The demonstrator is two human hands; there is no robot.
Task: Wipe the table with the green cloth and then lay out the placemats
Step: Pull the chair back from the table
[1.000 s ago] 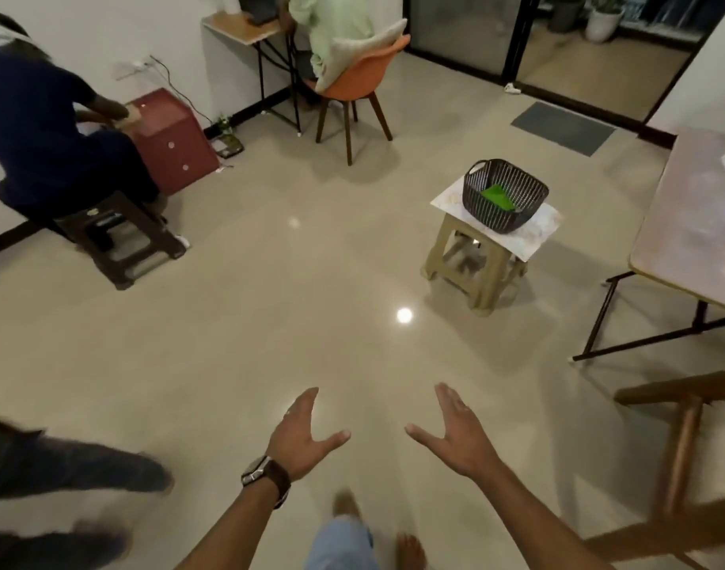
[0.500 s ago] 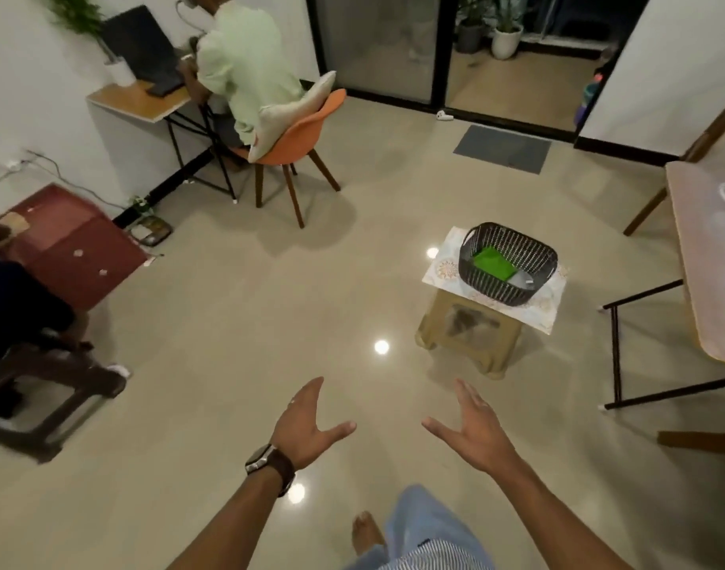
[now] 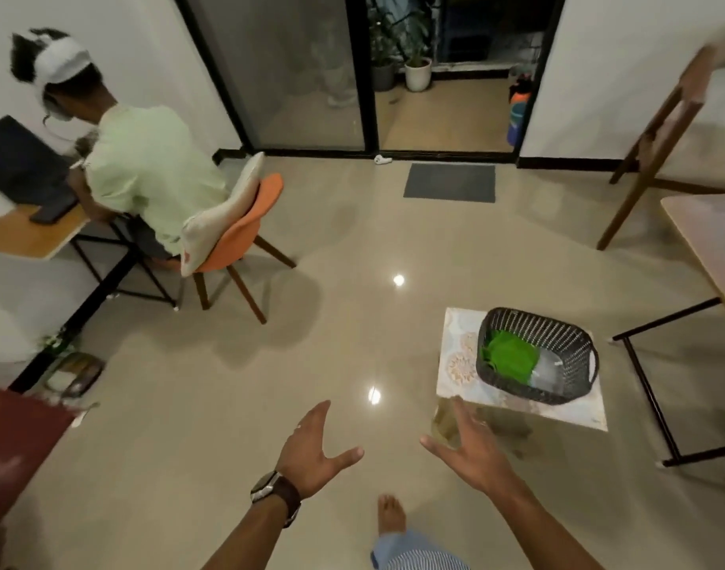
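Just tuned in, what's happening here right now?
Nothing is being handled yet. Both the left hand and right hand are open and empty, held out in front over the floor. The green cloth lies in a dark basket on a small stool, just ahead of the right hand. The table is at the right edge, not wiped yet.

A low stool (image 3: pixel 482 425) carries a patterned mat (image 3: pixel 459 364); a dark woven basket (image 3: pixel 558 335) sits toward the mat's right edge.
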